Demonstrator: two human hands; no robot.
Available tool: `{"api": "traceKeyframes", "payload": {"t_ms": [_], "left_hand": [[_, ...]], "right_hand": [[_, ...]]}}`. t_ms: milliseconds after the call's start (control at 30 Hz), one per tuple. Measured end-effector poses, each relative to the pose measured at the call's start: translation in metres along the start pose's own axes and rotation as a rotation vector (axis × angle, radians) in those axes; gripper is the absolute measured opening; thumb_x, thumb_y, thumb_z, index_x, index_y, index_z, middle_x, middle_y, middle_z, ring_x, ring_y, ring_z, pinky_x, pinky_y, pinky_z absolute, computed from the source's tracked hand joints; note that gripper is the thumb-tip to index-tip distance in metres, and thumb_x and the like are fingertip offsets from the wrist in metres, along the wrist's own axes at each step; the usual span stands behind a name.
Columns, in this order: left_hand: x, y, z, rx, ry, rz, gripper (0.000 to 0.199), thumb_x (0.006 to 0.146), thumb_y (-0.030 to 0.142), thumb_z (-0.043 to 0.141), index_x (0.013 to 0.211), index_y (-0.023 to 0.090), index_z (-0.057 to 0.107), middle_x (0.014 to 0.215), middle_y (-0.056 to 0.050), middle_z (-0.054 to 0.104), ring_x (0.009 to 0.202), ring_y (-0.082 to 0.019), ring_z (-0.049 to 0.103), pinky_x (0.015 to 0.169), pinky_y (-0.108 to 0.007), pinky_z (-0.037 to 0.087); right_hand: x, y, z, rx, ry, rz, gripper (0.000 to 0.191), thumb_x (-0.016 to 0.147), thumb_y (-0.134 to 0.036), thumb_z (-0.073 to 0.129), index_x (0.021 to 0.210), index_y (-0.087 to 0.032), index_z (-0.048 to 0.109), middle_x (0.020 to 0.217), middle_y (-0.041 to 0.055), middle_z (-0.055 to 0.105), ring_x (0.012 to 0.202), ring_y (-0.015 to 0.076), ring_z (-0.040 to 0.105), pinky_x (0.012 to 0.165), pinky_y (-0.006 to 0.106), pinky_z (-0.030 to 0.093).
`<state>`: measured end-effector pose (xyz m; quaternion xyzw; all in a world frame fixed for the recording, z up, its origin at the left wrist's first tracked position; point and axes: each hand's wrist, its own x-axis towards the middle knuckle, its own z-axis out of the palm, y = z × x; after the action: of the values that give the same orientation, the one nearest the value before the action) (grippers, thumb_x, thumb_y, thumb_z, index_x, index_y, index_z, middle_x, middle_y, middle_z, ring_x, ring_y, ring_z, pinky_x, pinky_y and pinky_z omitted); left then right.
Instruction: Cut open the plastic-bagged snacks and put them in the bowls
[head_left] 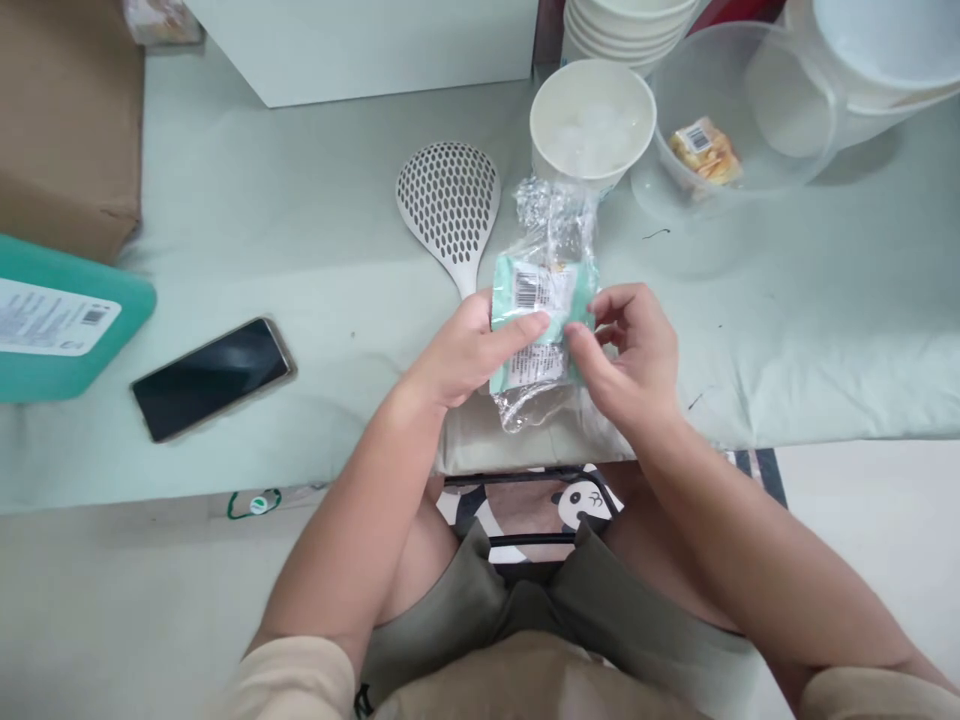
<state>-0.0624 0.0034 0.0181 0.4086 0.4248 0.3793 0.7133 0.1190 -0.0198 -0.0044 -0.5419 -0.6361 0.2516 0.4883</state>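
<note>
A clear plastic packet [531, 288] with a mint-green label, a barcode and small print is held up over the table's front edge. My left hand [474, 348] grips its left side, thumb pressed across the label. At the right edge, my right hand [634, 365] pinches the plastic between thumb and fingers. Crinkled clear wrap stretches above and below the label; what the packet contains is hard to make out. Just beyond it stands a white paper cup [592, 125] with whitish, translucent contents. A grey slotted skimmer [448, 205] lies beside my left hand, its handle partly hidden.
Right of the cup, a clear plastic bowl [787, 165] holds a small wrapped snack [705, 152]. Stacked cups [630, 30] and a white tub [885, 60] stand behind. Leftward are a phone [214, 380], a teal container [67, 320], a cardboard box [71, 120] and a white box [375, 45].
</note>
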Motion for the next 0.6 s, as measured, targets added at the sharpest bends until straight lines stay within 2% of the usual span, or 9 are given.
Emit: {"api": "traceKeyframes", "payload": {"t_ms": [100,200,333,400,467,533,600], "left_hand": [[0.0,0.002,0.001,-0.027,-0.023,-0.022,0.037,0.082,0.039,0.081,0.111,0.017,0.072,0.112,-0.008,0.08,0.113,-0.029,0.075,0.099,-0.041,0.061],[0.001,0.003,-0.003,-0.079,0.012,-0.026,0.036,0.082,0.038,0.08,0.111,0.018,0.071,0.11,-0.007,0.08,0.112,-0.028,0.076,0.098,-0.04,0.063],[0.001,0.004,-0.007,-0.106,0.031,-0.029,0.035,0.081,0.042,0.08,0.106,0.019,0.071,0.099,-0.006,0.08,0.099,-0.029,0.079,0.078,-0.036,0.066],[0.002,0.005,-0.007,-0.121,0.054,-0.041,0.035,0.082,0.043,0.079,0.105,0.019,0.07,0.094,-0.006,0.079,0.092,-0.028,0.079,0.068,-0.034,0.065],[0.002,0.007,-0.007,-0.128,0.084,-0.061,0.033,0.083,0.041,0.077,0.106,0.02,0.07,0.09,-0.005,0.078,0.088,-0.027,0.079,0.062,-0.033,0.064],[0.002,0.008,-0.006,-0.114,0.105,-0.087,0.029,0.083,0.038,0.076,0.105,0.021,0.069,0.089,-0.003,0.078,0.085,-0.026,0.078,0.061,-0.032,0.064],[0.002,0.008,-0.006,-0.087,0.09,-0.1,0.028,0.083,0.036,0.077,0.105,0.021,0.068,0.091,-0.002,0.078,0.086,-0.024,0.078,0.065,-0.032,0.064]], "right_hand": [[0.004,-0.001,-0.003,0.094,0.043,0.124,0.018,0.094,-0.032,0.065,0.081,-0.024,0.056,0.073,-0.0013,0.057,0.062,0.0126,0.054,0.056,0.029,0.045],[0.006,0.001,-0.007,0.253,0.07,0.254,0.022,0.096,-0.036,0.065,0.081,-0.024,0.055,0.071,-0.0022,0.059,0.059,0.0109,0.055,0.056,0.027,0.048],[0.008,0.01,-0.005,0.486,0.042,0.42,0.028,0.095,-0.043,0.066,0.081,-0.025,0.05,0.063,-0.0054,0.051,0.051,0.01,0.053,0.049,0.025,0.045],[0.008,0.016,-0.003,0.529,0.0,0.472,0.027,0.094,-0.042,0.065,0.083,-0.025,0.048,0.062,-0.0065,0.047,0.048,0.0097,0.049,0.046,0.024,0.043],[0.007,0.023,-0.002,0.487,0.008,0.414,0.022,0.096,-0.041,0.063,0.088,-0.026,0.049,0.066,-0.0058,0.048,0.049,0.0101,0.05,0.046,0.025,0.043],[0.006,0.028,-0.001,0.385,0.058,0.251,0.017,0.099,-0.042,0.059,0.098,-0.028,0.05,0.077,-0.0029,0.052,0.058,0.0122,0.057,0.05,0.027,0.048],[0.005,0.029,-0.002,0.274,0.088,0.081,0.02,0.101,-0.047,0.057,0.111,-0.031,0.05,0.092,0.0011,0.058,0.074,0.0156,0.065,0.056,0.029,0.053]]}}
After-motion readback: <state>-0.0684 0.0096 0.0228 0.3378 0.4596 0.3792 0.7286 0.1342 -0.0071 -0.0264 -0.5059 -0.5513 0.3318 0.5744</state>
